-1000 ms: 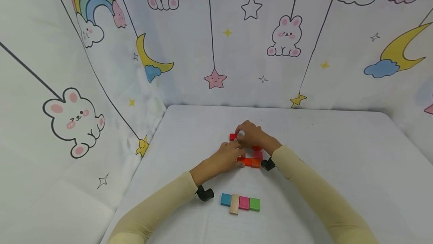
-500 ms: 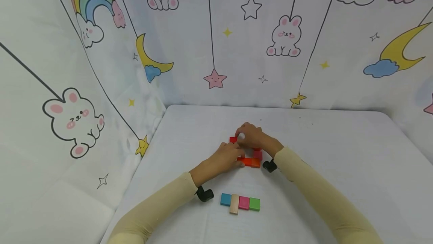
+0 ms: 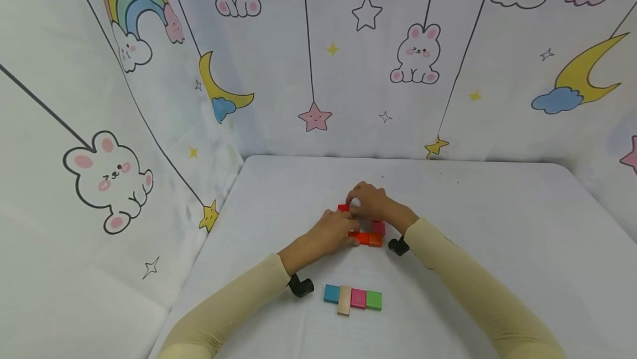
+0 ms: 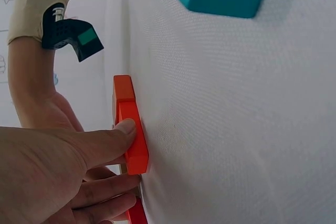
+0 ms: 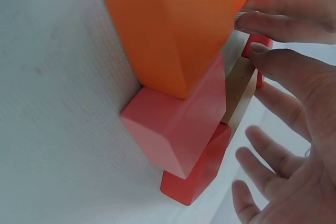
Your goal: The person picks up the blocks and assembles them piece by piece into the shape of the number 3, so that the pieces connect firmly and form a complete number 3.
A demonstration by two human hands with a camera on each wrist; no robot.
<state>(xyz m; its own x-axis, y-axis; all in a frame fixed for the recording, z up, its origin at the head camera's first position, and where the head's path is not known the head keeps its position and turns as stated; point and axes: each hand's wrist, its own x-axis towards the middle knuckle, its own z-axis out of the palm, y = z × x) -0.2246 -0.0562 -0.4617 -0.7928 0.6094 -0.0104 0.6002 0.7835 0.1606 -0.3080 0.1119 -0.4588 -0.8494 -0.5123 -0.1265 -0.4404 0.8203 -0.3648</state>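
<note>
Your left hand [image 3: 334, 232] pinches the scarlet block [image 4: 136, 148], thumb on its near side, on the table [image 3: 473, 303]. Your right hand [image 3: 370, 202] holds the wooden block [image 5: 240, 90] between thumb and 1 finger, the other 3 loosely spread. The orange block [image 5: 184, 30] touches the pink block [image 5: 181, 121]. Nearer you lies a row of 4 blocks [image 3: 358, 298].

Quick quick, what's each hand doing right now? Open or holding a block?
Left hand: closed, pinching the red-orange block.
Right hand: closed, thumb and finger pinching the red block beside the wooden block.
</note>
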